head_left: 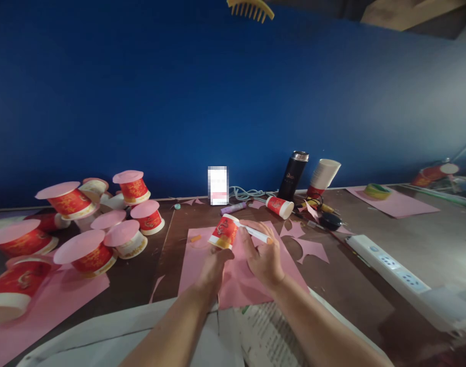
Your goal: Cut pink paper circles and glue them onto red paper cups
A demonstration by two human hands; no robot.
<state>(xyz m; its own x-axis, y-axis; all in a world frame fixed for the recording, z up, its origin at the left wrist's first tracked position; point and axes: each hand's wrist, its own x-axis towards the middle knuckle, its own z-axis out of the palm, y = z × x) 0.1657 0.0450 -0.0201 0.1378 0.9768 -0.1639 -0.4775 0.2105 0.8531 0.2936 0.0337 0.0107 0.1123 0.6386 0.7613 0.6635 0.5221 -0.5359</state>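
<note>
My left hand (pixel 214 266) is closed around the lower part of a red and white paper cup (pixel 224 230), which tilts above a pink sheet of paper (pixel 244 278). In my right hand (pixel 266 260) is a white marker pen (pixel 257 234) with an orange end. Its front end points at the cup's side; whether it touches the cup I cannot tell. A small orange cap (pixel 195 238) lies on the pink sheet, beside a faint drawn round outline.
On the left stand several paper cups with pink discs (pixel 80 246). Pink scraps (pixel 312 250), a lying cup (pixel 279 207), a purple tube (pixel 233 208), a black flask (pixel 293 176), stacked cups (pixel 324 176), green-yellow tape (pixel 377 191) and a power strip (pixel 389 265) are around.
</note>
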